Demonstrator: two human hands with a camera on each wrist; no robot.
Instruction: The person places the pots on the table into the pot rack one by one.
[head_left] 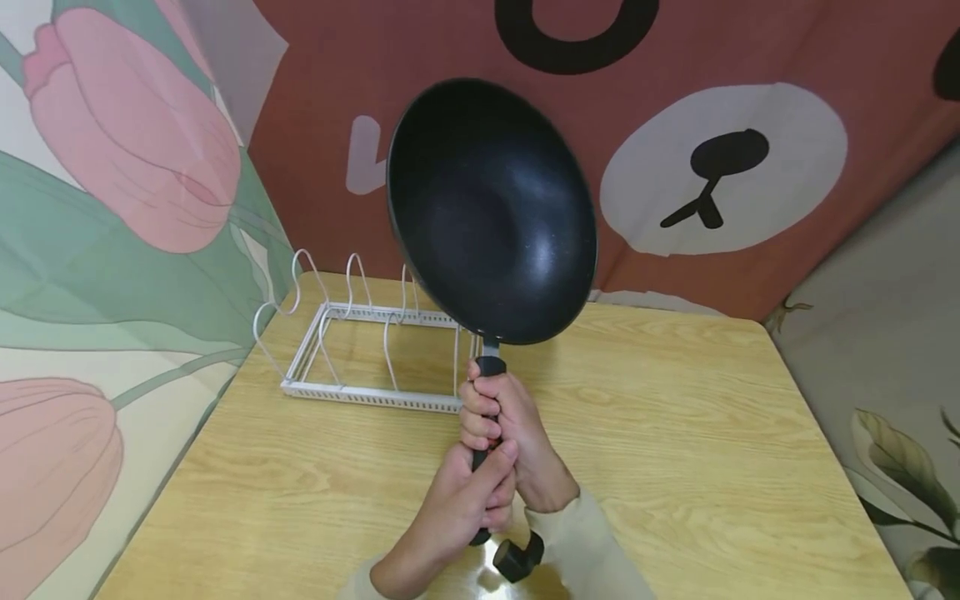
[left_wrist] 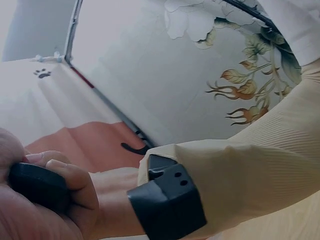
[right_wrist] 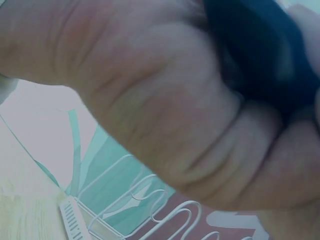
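A deep black frying pan (head_left: pixel 491 217) is held up above the table, its dark inside facing the head camera and its long handle (head_left: pixel 491 365) pointing down. High on the handle, near the metal neck, my right hand (head_left: pixel 517 421) grips with curled fingers. Just below it my left hand (head_left: pixel 461 500) wraps the lower part, thumb laid along the front. The handle's butt end (left_wrist: pixel 40 186) pokes out of the grip in the left wrist view. Behind the pan stands a white rack (head_left: pixel 375 396) with wire loops, its right end partly hidden by the pan and my right hand.
The wooden table (head_left: pixel 675 433) spreads under both hands and to the right of the rack. Patterned cloth walls (head_left: pixel 315 167) rise at the back and both sides. A black wrist camera (head_left: pixel 517 558) sits by the right sleeve.
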